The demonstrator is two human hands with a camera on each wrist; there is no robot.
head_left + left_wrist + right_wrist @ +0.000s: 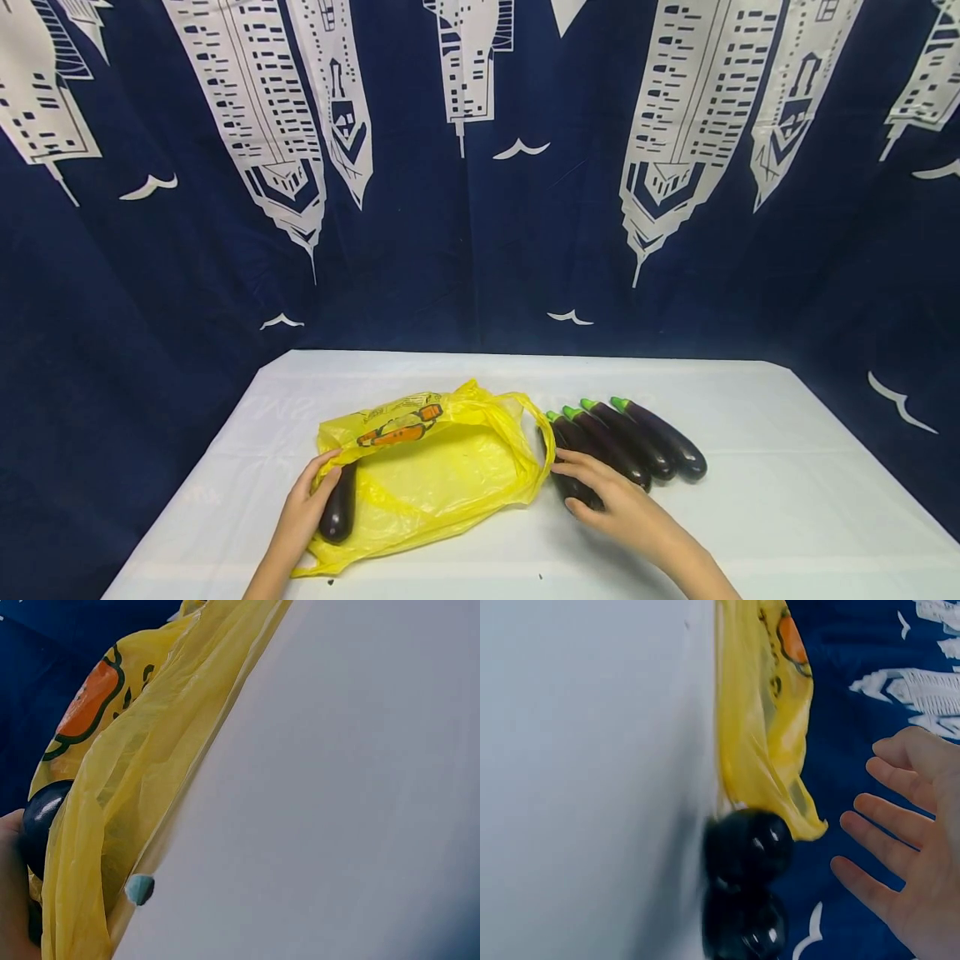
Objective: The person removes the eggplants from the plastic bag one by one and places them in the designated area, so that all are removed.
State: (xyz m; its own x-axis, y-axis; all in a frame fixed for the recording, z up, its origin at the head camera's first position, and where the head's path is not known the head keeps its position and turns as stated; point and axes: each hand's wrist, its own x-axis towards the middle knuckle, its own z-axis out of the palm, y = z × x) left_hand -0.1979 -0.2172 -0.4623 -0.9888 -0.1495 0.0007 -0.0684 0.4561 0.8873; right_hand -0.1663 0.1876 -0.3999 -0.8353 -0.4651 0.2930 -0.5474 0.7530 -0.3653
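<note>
A yellow plastic bag [450,483] with orange printing lies on its side, its mouth gaping towards me. My left hand [302,500] pinches the left part of the bag's upper rim, the thumb beside an eggplant [337,512] lying at the left of the mouth. That eggplant's stem end is hidden under the plastic; its rounded end shows in the left wrist view. My right hand [626,508] has its fingers spread and relaxed, the fingertips by the bag's right handle [550,433]. Below it lies a row of several dark eggplants [667,433] with green stems.
A white tabletop [787,483] carries everything. Behind its far edge hangs a dark blue curtain [480,250] printed with white buildings and birds. Small dark specks lie near the table's front.
</note>
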